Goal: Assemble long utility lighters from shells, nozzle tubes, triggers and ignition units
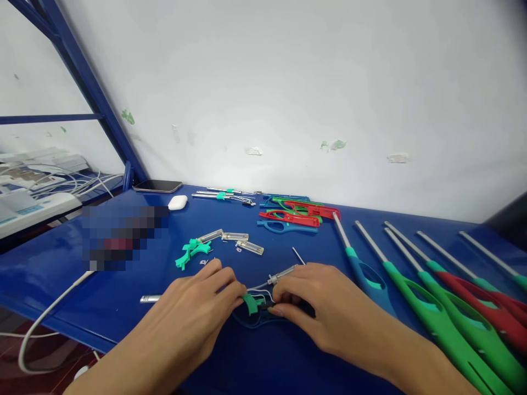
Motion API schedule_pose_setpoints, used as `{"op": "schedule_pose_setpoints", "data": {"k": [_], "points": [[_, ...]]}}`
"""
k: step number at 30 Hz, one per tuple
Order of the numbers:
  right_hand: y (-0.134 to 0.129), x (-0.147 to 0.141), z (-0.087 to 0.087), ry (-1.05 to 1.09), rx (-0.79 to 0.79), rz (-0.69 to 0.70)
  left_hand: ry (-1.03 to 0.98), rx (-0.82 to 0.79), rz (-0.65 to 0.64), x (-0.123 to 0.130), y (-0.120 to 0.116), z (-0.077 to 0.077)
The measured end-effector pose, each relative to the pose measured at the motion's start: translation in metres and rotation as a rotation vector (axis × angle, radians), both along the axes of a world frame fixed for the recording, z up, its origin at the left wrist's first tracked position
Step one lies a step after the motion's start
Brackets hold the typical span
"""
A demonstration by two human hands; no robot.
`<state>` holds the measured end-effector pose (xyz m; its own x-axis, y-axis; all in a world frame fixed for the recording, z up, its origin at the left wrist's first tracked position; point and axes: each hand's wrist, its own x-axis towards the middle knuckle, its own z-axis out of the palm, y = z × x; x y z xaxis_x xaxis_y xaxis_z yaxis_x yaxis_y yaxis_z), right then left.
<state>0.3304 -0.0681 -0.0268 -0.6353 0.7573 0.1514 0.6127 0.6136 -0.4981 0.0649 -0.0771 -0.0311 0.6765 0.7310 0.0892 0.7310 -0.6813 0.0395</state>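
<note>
Near the front of the blue table, my left hand (206, 299) is closed on a small teal plastic piece (250, 303). A metal tube (149, 299) sticks out to the left from under that hand. My right hand (317, 304) pinches a small black part (265, 308) just right of the teal piece. White wires (263, 292) run between the hands. Below them lies a dark blue handle shell (257, 323), mostly hidden. A clear fuel tank (283, 273) touches the right fingers, which partly cover it.
Teal pieces (192, 253) and clear tanks (250, 247) lie beyond my hands. Coloured shells (288, 222) and wired metal tubes (212, 196) are near the wall. Several long lighters (444, 312) line the right side. A phone (158, 186), white case (178, 202) and cable (31, 334) are left.
</note>
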Motion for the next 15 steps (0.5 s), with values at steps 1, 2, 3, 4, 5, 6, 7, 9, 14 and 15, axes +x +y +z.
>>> {"op": "schedule_pose_setpoints", "data": {"k": [1,2,3,4,5,6,7,9,14,15], "points": [[0.0001,0.0001,-0.0002,0.002,0.0,0.001,-0.004,-0.01,-0.003,0.0001,0.0003,-0.0002],[0.0004,0.0,-0.0004,0.004,0.0,0.002,-0.009,-0.026,-0.01,0.0002,0.0008,-0.0008],[0.0009,-0.0002,-0.0005,0.006,-0.001,0.001,-0.015,-0.041,-0.017,0.0003,0.0014,-0.0016],[0.0015,-0.0006,-0.0007,0.009,-0.003,-0.001,-0.021,-0.049,-0.018,0.0003,0.0019,-0.0027],[0.0021,-0.0011,-0.0007,0.012,-0.006,-0.002,-0.025,-0.056,-0.016,0.0004,0.0023,-0.0037],[0.0025,-0.0017,-0.0006,0.015,-0.009,-0.003,-0.028,-0.061,-0.014,0.0005,0.0024,-0.0045],[0.0028,-0.0022,-0.0004,0.017,-0.01,-0.003,-0.031,-0.063,-0.011,0.0006,0.0023,-0.005],[0.0028,-0.0028,0.0,0.021,-0.013,0.004,-0.044,-0.063,-0.005,0.0014,0.0015,-0.0048],[0.0013,-0.0016,-0.0004,0.026,-0.011,0.009,-0.121,-0.052,-0.019,0.0055,0.0,-0.0012],[0.0013,-0.0013,-0.0006,0.026,-0.011,0.011,-0.133,-0.044,-0.018,0.0062,0.0,-0.0011]]}}
